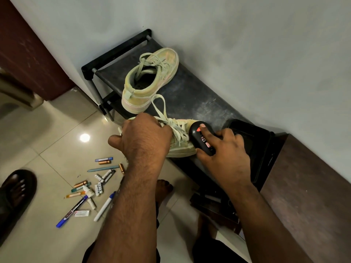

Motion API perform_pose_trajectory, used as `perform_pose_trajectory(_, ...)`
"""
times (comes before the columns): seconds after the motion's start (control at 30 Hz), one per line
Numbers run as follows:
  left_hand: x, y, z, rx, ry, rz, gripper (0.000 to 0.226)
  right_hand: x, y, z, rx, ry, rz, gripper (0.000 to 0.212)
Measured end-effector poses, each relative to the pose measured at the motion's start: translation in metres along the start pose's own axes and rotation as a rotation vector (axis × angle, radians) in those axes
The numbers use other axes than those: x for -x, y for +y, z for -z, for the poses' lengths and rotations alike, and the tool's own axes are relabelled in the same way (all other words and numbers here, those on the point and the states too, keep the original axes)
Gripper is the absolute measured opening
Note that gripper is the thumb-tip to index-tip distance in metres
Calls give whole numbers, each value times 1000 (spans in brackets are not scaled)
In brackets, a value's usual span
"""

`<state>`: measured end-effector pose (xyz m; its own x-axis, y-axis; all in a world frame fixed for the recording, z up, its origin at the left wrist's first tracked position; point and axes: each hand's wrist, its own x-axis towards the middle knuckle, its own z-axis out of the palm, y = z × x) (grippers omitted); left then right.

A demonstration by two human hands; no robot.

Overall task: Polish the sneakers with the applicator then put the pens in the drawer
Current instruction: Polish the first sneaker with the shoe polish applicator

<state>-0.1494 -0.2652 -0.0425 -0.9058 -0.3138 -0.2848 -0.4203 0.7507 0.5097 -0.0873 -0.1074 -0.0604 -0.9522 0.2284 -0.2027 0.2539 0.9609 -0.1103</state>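
Item: near sneaker [182, 141], at front edge of black shoe rack [190, 97]; L hand [140, 137] clenched on its collar. R hand [224, 147] grasping black applicator [199, 135] vs. toe side. Second sneaker [150, 78] behind, untouched. Pens [95, 188] loose on floor w/ batteries.

Risks: hard rubbing could tip sneaker off edge; dangling laces may get smeared; pens underfoot, could roll.

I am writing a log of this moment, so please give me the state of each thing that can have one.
near sneaker: on the rack, gripped by the left hand
far sneaker: upright on the rack, untouched, laces loose
applicator: held by the right hand, pressed against the near sneaker's toe
pens: scattered on the floor, not yet put away
black tray: on the rack
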Motion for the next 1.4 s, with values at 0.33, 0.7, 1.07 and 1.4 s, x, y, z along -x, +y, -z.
perform_pose_trajectory(0.33,0,-1,-2,46,3,10,19,-10,6,1,25,29,54,63)
perform_pose_trajectory(0.7,-1,-4,0,120,-14,35,20,-20,20,10,10,64,110,61)
perform_pose_trajectory(1.07,-3,-6,-2,171,-23,25,20,-36,42,18,10,146,39,60)
perform_pose_trajectory(1.4,-1,-4,-1,126,-17,40,21,-34,45,9,-108,117,92,62)
